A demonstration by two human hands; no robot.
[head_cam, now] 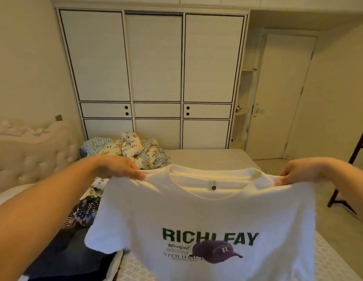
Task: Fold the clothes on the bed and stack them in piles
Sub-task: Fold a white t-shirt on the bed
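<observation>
A white T-shirt with green lettering and a purple cap print hangs spread out in the air above the bed, its front facing me. My left hand pinches its left shoulder seam. My right hand pinches the right shoulder seam. Under the shirt's left side lie dark blue clothes and a dark patterned garment. The shirt's lower part runs out of view.
A crumpled heap of floral and checked bedding sits at the far end of the bed. A padded headboard stands at the left. A white wardrobe faces me, a door to its right, a dark wooden stand at the right edge.
</observation>
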